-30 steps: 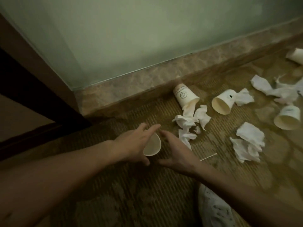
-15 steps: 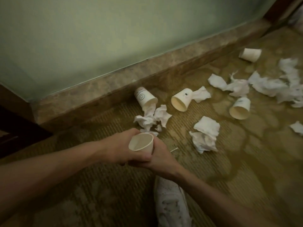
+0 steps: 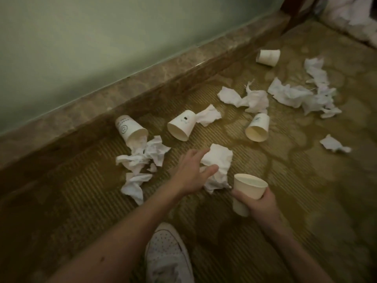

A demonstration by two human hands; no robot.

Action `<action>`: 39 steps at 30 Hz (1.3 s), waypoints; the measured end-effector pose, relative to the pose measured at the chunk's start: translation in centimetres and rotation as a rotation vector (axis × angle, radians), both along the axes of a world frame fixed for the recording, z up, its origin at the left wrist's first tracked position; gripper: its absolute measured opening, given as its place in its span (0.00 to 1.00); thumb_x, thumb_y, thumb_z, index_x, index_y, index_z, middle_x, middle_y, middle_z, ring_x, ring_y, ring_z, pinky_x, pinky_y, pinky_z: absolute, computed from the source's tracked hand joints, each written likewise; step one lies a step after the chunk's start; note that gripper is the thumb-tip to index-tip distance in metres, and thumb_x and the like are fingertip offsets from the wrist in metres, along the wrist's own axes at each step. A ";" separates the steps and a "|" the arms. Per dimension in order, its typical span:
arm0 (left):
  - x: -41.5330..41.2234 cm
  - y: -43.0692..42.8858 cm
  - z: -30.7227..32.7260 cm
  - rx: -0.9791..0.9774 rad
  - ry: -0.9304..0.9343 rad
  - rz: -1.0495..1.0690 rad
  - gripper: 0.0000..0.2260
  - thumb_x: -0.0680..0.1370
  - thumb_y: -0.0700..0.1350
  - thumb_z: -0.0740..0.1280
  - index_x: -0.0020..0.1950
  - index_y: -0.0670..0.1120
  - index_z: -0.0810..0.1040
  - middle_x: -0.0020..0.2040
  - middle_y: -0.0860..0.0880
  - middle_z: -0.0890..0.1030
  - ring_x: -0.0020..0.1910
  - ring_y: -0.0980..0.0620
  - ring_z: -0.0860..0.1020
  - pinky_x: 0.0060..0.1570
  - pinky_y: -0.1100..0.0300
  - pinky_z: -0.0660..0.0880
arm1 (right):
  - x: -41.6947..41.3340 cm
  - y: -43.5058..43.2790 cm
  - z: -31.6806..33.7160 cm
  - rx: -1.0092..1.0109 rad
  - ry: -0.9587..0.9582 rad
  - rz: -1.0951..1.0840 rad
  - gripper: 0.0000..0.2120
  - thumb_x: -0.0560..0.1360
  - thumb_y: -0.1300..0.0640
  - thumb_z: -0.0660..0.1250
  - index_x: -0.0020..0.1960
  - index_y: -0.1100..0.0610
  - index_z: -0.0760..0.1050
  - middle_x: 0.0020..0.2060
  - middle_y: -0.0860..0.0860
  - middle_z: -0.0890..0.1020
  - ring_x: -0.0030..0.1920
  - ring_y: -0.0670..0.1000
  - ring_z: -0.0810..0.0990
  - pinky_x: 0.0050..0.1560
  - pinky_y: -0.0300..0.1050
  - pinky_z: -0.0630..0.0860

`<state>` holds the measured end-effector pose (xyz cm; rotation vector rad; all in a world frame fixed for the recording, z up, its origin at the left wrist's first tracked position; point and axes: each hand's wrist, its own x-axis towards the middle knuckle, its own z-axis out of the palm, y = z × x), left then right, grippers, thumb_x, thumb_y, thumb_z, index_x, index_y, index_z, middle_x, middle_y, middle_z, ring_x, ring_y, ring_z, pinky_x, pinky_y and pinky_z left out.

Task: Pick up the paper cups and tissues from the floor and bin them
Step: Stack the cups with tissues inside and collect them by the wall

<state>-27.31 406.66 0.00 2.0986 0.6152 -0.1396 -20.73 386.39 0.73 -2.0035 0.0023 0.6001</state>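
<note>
My right hand [image 3: 259, 203] grips a plain paper cup [image 3: 245, 189], held upright just above the carpet. My left hand [image 3: 191, 172] reaches forward with spread fingers onto a crumpled white tissue [image 3: 219, 160]; the thumb and fingers touch its near edge. Several other paper cups lie on their sides: one with a smiley [image 3: 130, 130] by the skirting, one in the middle [image 3: 181, 125], one to the right [image 3: 258, 127], one far back [image 3: 268, 56]. More crumpled tissues lie left [image 3: 142, 156], near left [image 3: 134, 184], and at the back right [image 3: 295, 94]. No bin shows.
A green wall with a marble skirting [image 3: 142, 82] runs diagonally along the left. My white shoe [image 3: 167, 256] stands on the patterned carpet at the bottom. A dark wooden post [image 3: 295, 15] and white fabric [image 3: 350, 15] sit at the top right. A small tissue [image 3: 334, 145] lies far right.
The cup has passed from my left hand into my right hand, which moved right with it. My left hand let go and reached out onto the tissue. The view swung right.
</note>
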 end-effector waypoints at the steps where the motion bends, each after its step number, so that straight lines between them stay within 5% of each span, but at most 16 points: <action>1: 0.7 -0.3 -0.4 0.067 0.028 -0.058 0.30 0.78 0.62 0.63 0.78 0.60 0.59 0.78 0.49 0.59 0.77 0.45 0.57 0.74 0.42 0.60 | 0.8 -0.2 -0.3 -0.002 0.027 -0.003 0.30 0.64 0.57 0.81 0.62 0.57 0.72 0.53 0.52 0.80 0.50 0.51 0.80 0.45 0.45 0.77; 7: 4.3 -2.2 -2.0 0.300 0.205 -0.309 0.36 0.77 0.66 0.62 0.80 0.64 0.47 0.82 0.52 0.43 0.80 0.44 0.44 0.73 0.36 0.55 | 3.4 -0.4 -1.2 0.035 0.159 -0.015 0.24 0.68 0.54 0.78 0.58 0.52 0.69 0.46 0.45 0.77 0.44 0.43 0.76 0.38 0.40 0.73; 10: 4.9 -2.8 -3.2 0.343 0.257 -0.352 0.33 0.79 0.65 0.59 0.80 0.62 0.50 0.82 0.51 0.50 0.80 0.45 0.48 0.72 0.38 0.57 | 3.6 -0.5 -1.7 0.054 0.200 -0.037 0.22 0.68 0.54 0.78 0.56 0.51 0.70 0.44 0.43 0.77 0.43 0.42 0.77 0.37 0.39 0.73; 12: 4.9 -3.0 -3.6 0.429 0.209 -0.330 0.27 0.80 0.63 0.60 0.77 0.58 0.61 0.76 0.48 0.64 0.75 0.44 0.59 0.68 0.42 0.63 | 3.7 -0.6 -2.2 0.072 0.218 -0.091 0.22 0.66 0.54 0.80 0.55 0.53 0.74 0.47 0.48 0.82 0.45 0.46 0.81 0.40 0.44 0.78; 16: 4.6 -3.2 -4.1 0.427 0.089 -0.221 0.14 0.80 0.57 0.62 0.55 0.49 0.78 0.55 0.48 0.77 0.59 0.46 0.71 0.54 0.51 0.69 | 3.8 -1.0 -2.6 0.177 0.346 -0.171 0.30 0.61 0.53 0.81 0.60 0.57 0.77 0.50 0.55 0.85 0.50 0.55 0.84 0.51 0.57 0.82; 19: 4.0 -3.1 -4.2 0.255 0.014 -0.043 0.17 0.81 0.56 0.63 0.38 0.47 0.77 0.41 0.51 0.72 0.48 0.49 0.73 0.44 0.55 0.67 | 4.0 -1.3 -2.4 0.314 0.442 -0.202 0.19 0.66 0.58 0.77 0.56 0.58 0.77 0.47 0.56 0.85 0.48 0.55 0.83 0.51 0.57 0.81; 24: 1.8 -2.9 -3.4 0.019 -0.138 0.300 0.20 0.78 0.52 0.68 0.30 0.44 0.74 0.33 0.50 0.73 0.34 0.55 0.70 0.33 0.59 0.64 | 3.7 -1.6 -2.2 0.397 0.642 -0.143 0.30 0.65 0.55 0.76 0.64 0.62 0.74 0.56 0.64 0.81 0.54 0.62 0.80 0.59 0.68 0.76; 30: -0.9 -2.8 -3.1 -0.022 -0.107 0.410 0.02 0.77 0.42 0.69 0.45 0.44 0.78 0.43 0.50 0.79 0.39 0.55 0.76 0.36 0.58 0.75 | 2.6 -1.3 -3.0 0.398 0.770 -0.088 0.42 0.56 0.49 0.83 0.66 0.59 0.74 0.61 0.63 0.80 0.61 0.64 0.79 0.56 0.69 0.77; 34: -3.0 -5.1 -4.9 0.025 0.001 0.164 0.14 0.82 0.48 0.62 0.69 0.55 0.70 0.62 0.53 0.71 0.60 0.55 0.71 0.59 0.58 0.71 | 1.6 -0.8 -3.3 0.457 0.841 -0.065 0.36 0.64 0.51 0.78 0.68 0.62 0.72 0.58 0.63 0.81 0.56 0.60 0.82 0.51 0.59 0.81; 39: -3.4 -6.4 -5.6 -0.084 0.021 0.157 0.20 0.83 0.59 0.55 0.74 0.58 0.66 0.65 0.51 0.69 0.64 0.55 0.68 0.60 0.57 0.67 | 0.5 0.4 -3.4 0.618 0.938 0.017 0.39 0.54 0.51 0.84 0.62 0.62 0.79 0.59 0.64 0.81 0.57 0.60 0.82 0.56 0.57 0.80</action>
